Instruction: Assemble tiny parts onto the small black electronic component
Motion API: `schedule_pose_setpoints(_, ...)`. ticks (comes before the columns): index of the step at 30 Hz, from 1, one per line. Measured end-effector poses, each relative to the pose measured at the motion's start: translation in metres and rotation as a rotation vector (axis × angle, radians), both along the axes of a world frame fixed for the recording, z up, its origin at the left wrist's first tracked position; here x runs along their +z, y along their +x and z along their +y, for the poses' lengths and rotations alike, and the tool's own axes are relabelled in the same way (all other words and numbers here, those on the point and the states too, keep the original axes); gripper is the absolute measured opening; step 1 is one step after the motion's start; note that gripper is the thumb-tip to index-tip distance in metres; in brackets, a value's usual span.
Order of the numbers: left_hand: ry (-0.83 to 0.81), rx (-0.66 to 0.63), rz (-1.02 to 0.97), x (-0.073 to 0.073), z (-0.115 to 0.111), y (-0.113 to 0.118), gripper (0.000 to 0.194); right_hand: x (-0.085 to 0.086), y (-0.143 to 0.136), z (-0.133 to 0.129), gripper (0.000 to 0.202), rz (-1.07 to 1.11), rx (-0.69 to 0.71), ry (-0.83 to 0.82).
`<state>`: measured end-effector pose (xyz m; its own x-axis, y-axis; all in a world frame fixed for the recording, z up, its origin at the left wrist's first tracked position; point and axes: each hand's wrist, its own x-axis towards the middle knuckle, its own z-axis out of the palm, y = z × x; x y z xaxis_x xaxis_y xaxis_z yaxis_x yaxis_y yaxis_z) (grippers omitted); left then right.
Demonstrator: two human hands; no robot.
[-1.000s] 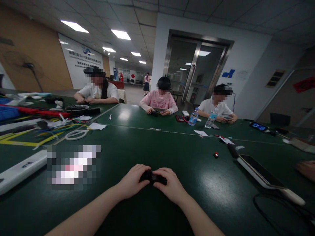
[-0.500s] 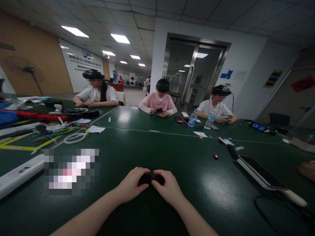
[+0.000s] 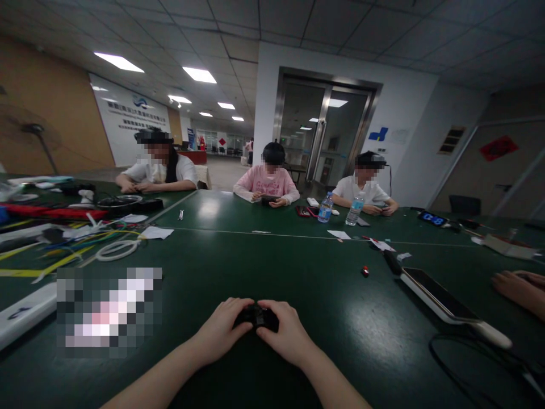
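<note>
Both my hands hold one small black object [image 3: 258, 317] low over the green table [image 3: 204, 278]. My left hand [image 3: 225, 328] is closed around its left end, the thumb along the near side and the fingers over the top. On the other end, my right hand [image 3: 284, 329] grips it the same way. Only its dark middle shows between my fingertips, so I cannot tell its exact kind. Some distance to the left lies a pixelated phone-like shape [image 3: 113, 309]. A small red item [image 3: 365, 271] rests on the table to the right.
At the left stand a white power strip [image 3: 28, 312], a coiled white cable [image 3: 117, 250] and coloured wires. To the right are a white device with a dark screen [image 3: 436, 292] and a black cable [image 3: 443, 363]. Two water bottles [image 3: 354, 209] stand near three seated people; another person's hand [image 3: 515, 289] shows at right.
The view has shifted a little, so most of the scene sits further left and slightly lower. My hands keep their grip on the black object. At the right, more of the other person's hand shows.
</note>
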<state>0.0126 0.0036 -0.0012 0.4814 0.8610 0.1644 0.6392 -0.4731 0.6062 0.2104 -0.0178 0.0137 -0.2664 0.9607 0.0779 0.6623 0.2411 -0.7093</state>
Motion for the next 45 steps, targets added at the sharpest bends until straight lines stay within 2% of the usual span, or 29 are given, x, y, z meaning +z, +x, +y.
schedule_pose_setpoints(5,-0.005,-0.015,-0.009,0.0007,-0.0003,-0.0007,0.035,-0.0041,0.0018,0.0016,0.044,0.008,-0.013,-0.025)
schedule_pose_setpoints(12,-0.012,-0.014,-0.011,0.0001,0.0000,-0.0023,0.045,-0.0035,0.0030,0.0015,0.044,0.021,-0.012,-0.041)
schedule_pose_setpoints(18,-0.010,-0.026,0.005,-0.0014,0.0018,-0.0031,0.040,-0.0029,0.0042,0.0021,0.045,0.022,0.011,-0.039)
schedule_pose_setpoints(22,-0.015,-0.018,0.012,-0.0002,0.0003,-0.0031,0.050,-0.0020,0.0042,0.0027,0.040,0.020,0.000,-0.051)
schedule_pose_setpoints(25,0.000,-0.022,0.022,-0.0005,0.0001,-0.0029,0.044,-0.0018,0.0040,0.0032,0.040,0.025,0.002,-0.060)
schedule_pose_setpoints(31,0.041,-0.038,0.014,-0.0025,0.0007,-0.0024,0.038,-0.0020,0.0012,0.0033,0.030,0.027,0.036,0.046)
schedule_pose_setpoints(37,0.003,-0.022,-0.012,0.0003,-0.0010,-0.0027,0.048,0.0036,0.0006,0.0011,0.024,-0.008,0.036,-0.006)
schedule_pose_setpoints(42,0.002,-0.029,-0.008,0.0022,-0.0016,-0.0020,0.039,0.0041,0.0004,0.0012,0.024,-0.043,0.037,-0.017)
schedule_pose_setpoints(45,-0.004,-0.019,-0.014,0.0028,-0.0023,-0.0019,0.044,0.0027,0.0002,0.0019,0.024,-0.046,0.040,-0.006)
